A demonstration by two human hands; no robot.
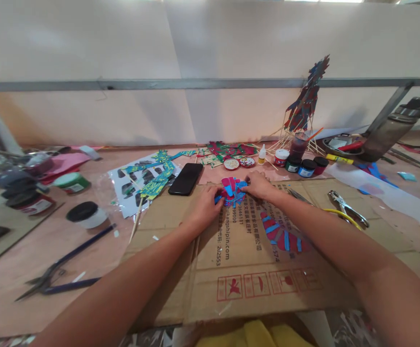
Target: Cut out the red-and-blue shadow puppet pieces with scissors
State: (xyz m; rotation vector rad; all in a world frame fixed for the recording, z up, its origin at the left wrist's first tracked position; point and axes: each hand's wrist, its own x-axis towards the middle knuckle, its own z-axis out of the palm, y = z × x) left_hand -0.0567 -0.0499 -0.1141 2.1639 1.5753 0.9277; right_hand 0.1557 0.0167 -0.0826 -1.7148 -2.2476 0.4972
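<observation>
Both my arms reach forward over a flattened cardboard sheet (238,270). My left hand (206,205) and my right hand (258,185) pinch the two sides of a small pink-and-blue painted cut-out piece (232,190), pressing it onto the cardboard. A second pink piece with blue stripes (284,235) lies on the cardboard just below my right forearm. A black phone (186,179) rests to the left of my left hand.
Long scissors (63,270) lie at the left. Paint jars (305,166), a glue bottle (262,154) and a standing puppet on sticks (305,103) sit behind. Pliers (349,208) lie right. A blue-green puppet (155,176) rests on paper; jars (87,214) stand left.
</observation>
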